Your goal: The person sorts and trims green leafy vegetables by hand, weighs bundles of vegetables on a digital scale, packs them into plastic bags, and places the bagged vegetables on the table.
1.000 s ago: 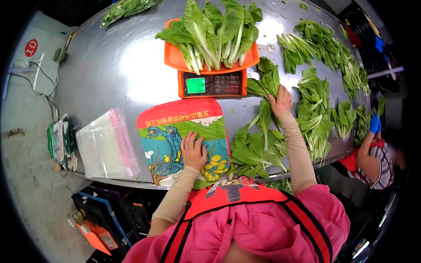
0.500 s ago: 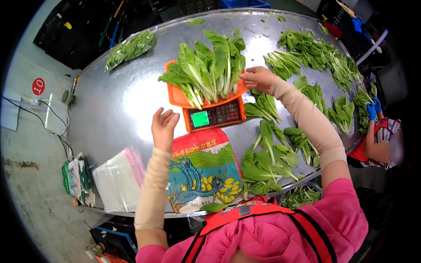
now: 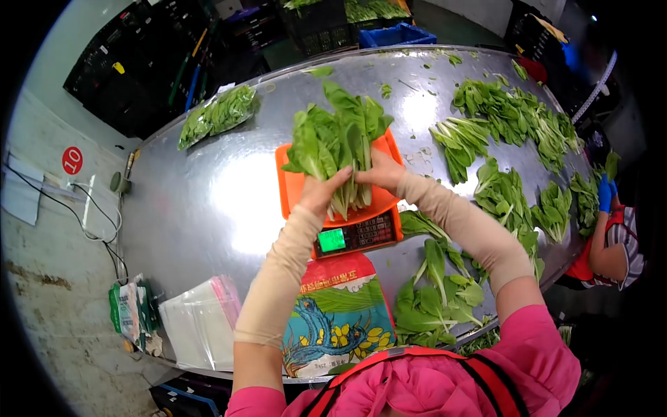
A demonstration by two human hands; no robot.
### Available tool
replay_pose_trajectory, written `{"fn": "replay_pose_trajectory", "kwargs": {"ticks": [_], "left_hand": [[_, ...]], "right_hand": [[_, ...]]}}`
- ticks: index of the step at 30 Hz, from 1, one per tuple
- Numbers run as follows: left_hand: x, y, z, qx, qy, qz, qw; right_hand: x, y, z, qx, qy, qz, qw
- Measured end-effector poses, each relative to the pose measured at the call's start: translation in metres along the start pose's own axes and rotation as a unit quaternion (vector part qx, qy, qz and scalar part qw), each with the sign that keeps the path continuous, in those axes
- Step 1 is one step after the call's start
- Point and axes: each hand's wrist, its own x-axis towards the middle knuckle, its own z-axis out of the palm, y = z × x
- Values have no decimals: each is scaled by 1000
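A bunch of leafy greens (image 3: pixel 338 142) with pale stalks is gathered over the orange tray (image 3: pixel 294 189) of a digital scale (image 3: pixel 360 235) with a lit green display. My left hand (image 3: pixel 323 191) is closed round the stalks from the left. From the right, my right hand (image 3: pixel 381 172) wraps the same bunch, its fingers partly hidden behind the stalks. The leaves point away from me. In front of the scale lies a colourful printed sack (image 3: pixel 338 320).
Loose greens (image 3: pixel 438 295) lie right of the sack, with further piles (image 3: pixel 514 115) at the far right. Clear plastic bags (image 3: pixel 201 323) lie at front left, a filled bag (image 3: pixel 219 115) at back left. A co-worker's blue-gloved hand (image 3: pixel 606 194) is at the right edge.
Both hands have moved in from either side of the scale and closed on the greens. The spread-out leaves are now squeezed into a narrower bunch. The camera view has shifted.
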Motion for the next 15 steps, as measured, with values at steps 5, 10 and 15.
{"fn": "replay_pose_trajectory", "kwargs": {"ticks": [5, 10, 15], "left_hand": [[-34, -6, -3, 42, 79, 175, 981], [-48, -37, -44, 482, 37, 301, 822], [-56, -46, -50, 426, 0, 240, 872]], "right_hand": [[-34, -42, 29, -27, 66, -92, 993], [-57, -21, 39, -189, 65, -298, 933], [-72, -22, 57, -150, -3, -259, 954]]}}
